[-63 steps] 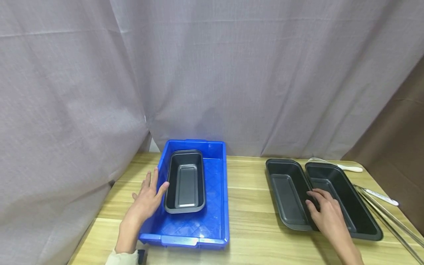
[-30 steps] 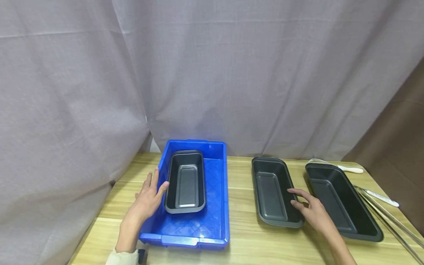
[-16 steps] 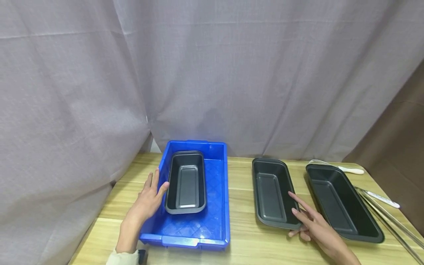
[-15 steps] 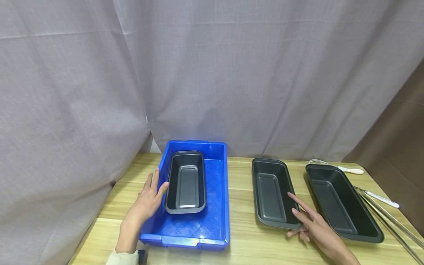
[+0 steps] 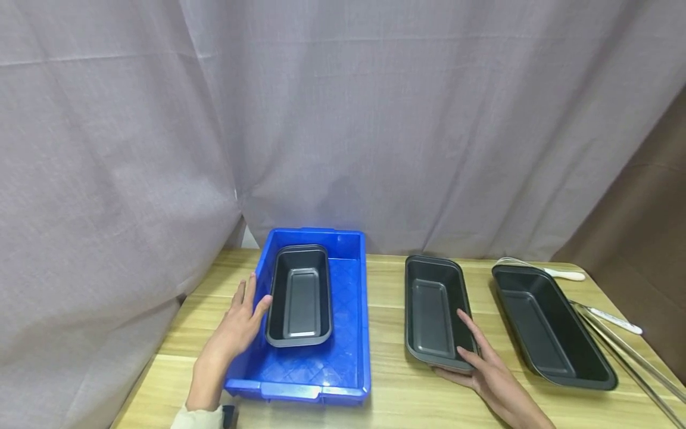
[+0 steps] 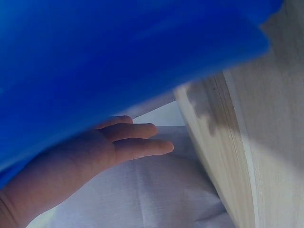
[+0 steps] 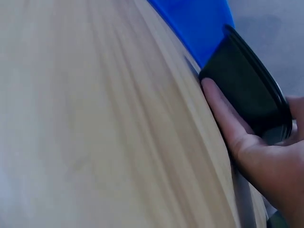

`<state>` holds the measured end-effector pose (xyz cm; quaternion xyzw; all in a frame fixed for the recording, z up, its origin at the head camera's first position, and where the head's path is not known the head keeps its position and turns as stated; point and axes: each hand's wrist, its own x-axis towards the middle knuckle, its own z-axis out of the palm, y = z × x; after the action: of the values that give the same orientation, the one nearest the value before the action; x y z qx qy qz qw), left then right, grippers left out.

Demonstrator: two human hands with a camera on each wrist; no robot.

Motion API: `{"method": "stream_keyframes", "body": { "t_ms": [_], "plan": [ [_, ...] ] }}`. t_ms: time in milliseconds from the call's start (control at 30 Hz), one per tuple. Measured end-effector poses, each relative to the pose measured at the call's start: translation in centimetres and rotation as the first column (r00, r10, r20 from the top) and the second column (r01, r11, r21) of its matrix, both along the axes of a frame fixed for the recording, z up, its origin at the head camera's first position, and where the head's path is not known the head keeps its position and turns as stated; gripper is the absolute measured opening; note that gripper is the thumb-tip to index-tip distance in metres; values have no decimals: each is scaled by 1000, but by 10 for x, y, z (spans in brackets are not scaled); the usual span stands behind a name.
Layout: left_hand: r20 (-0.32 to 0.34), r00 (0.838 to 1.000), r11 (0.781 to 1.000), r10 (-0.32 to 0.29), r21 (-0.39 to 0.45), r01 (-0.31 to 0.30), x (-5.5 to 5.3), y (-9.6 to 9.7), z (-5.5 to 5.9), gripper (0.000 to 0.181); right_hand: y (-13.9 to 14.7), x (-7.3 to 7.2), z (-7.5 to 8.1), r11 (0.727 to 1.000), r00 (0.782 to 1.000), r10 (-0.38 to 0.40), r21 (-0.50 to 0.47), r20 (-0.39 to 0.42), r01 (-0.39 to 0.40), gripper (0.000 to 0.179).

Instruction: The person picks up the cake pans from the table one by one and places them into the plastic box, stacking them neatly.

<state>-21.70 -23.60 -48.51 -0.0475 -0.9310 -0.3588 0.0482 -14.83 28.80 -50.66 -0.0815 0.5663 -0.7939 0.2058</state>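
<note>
My left hand (image 5: 236, 328) lies along the left wall of a blue plastic bin (image 5: 295, 390), its thumb over the rim. In the left wrist view, the fingers (image 6: 142, 148) extend straight beneath the bin's blue side. A dark grey loaf pan (image 5: 302, 298) sits inside the bin on the left. On the wooden table to the right, my right hand (image 5: 495, 378) grips the near right corner of a second loaf pan (image 5: 431, 316), some fingers inside its wall and others outside. In the right wrist view, a finger presses flat along this pan's outer side (image 7: 242, 80).
A third, larger loaf pan (image 5: 546, 333) stands to the right of the hand. Behind it lies a whisk with a white handle (image 5: 565, 274). Another white-handled utensil (image 5: 616, 320) and long metal tongs (image 5: 632, 357) lie at the table's right edge. A grey curtain (image 5: 343, 131) hangs behind.
My right hand slid the middle loaf pan left, away from the larger one, then shifted its hold to the near right corner. The left hand has stayed in place.
</note>
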Motion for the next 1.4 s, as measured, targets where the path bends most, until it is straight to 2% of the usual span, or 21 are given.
{"method": "stream_keyframes", "body": {
  "t_ms": [33, 167, 233, 267, 300, 367, 433, 500, 533, 600, 633, 733, 833, 900, 967, 1033, 1100, 1167, 1233, 1333, 1400],
  "plan": [
    [24, 1000, 1000, -3, -8, 3, 5, 3, 10, 89, -2, 0, -1, 1000, 1000, -9, -17, -9, 9, 80],
    [102, 995, 1000, -20, -15, 22, 15, 10, 35, 84, -6, 1, -2, 994, 998, -35, -103, -52, 30, 78],
    [107, 994, 1000, -20, -14, 22, 16, 12, 38, 83, -6, 3, 0, 991, 996, -30, -133, -83, 19, 77],
    [100, 995, 1000, -22, -18, 24, 15, 11, 35, 83, -7, 3, 2, 993, 993, -38, -118, -107, 25, 77],
    [75, 997, 1000, -11, -21, 12, 12, 9, 27, 83, -8, 4, 5, 996, 989, -56, -69, -138, 47, 75],
    [28, 1000, 1000, 9, -11, -8, 5, 4, 10, 85, -11, 4, 12, 989, 975, -102, 80, -197, 120, 73],
    [-4, 1000, 1000, 19, -17, -19, -5, -3, -9, 86, -16, 3, 21, 949, 956, -150, 235, -251, 211, 70],
    [0, 1000, 1000, 20, -23, -20, -11, -8, -21, 86, -20, 4, 28, 894, 939, -187, 345, -287, 284, 65],
    [-3, 1000, 999, 15, -29, -15, -15, -10, -27, 85, -22, 4, 31, 877, 934, -193, 373, -302, 302, 62],
    [13, 1000, 999, -3, -35, 3, -16, -11, -26, 86, -25, 4, 36, 871, 928, -201, 376, -313, 315, 56],
    [0, 1000, 1000, 1, -24, -1, -17, -11, -29, 85, -27, 5, 39, 872, 930, -198, 377, -310, 311, 54],
    [-2, 1000, 1000, -2, -7, 2, -11, -7, -18, 86, -30, 5, 45, 887, 944, -175, 372, -280, 274, 50],
    [20, 1000, 1000, -8, 13, 8, 3, 2, 8, 88, -34, 4, 51, 917, 960, -138, 334, -245, 217, 46],
    [61, 998, 1000, -12, 11, 11, 13, 8, 28, 86, -36, 2, 55, 941, 966, -107, 290, -237, 176, 44],
    [94, 995, 1000, -18, -4, 19, 19, 13, 42, 83, -38, 1, 59, 967, 969, -70, 222, -236, 124, 42],
    [117, 993, 1000, -18, -16, 20, 22, 15, 49, 79, -41, -1, 63, 985, 969, -35, 153, -244, 74, 43],
    [124, 992, 1000, -16, -21, 18, 20, 15, 47, 79, -44, -3, 67, 995, 969, -5, 94, -246, 29, 44],
    [105, 994, 1000, -14, -15, 16, 16, 12, 39, 81, -48, -3, 71, 998, 970, 9, 69, -241, 8, 46],
    [49, 999, 1000, -4, 5, 3, 4, 4, 14, 84, -54, -3, 76, 997, 972, 12, 71, -233, 5, 47],
    [11, 1000, 999, 19, -26, -19, -4, -1, -5, 89, -65, -3, 82, 997, 973, 11, 83, -229, 8, 48],
    [27, 999, 998, 37, -55, -36, -4, 0, -4, 90, -73, -4, 84, 997, 972, 20, 77, -233, -2, 49]
  ]
}}
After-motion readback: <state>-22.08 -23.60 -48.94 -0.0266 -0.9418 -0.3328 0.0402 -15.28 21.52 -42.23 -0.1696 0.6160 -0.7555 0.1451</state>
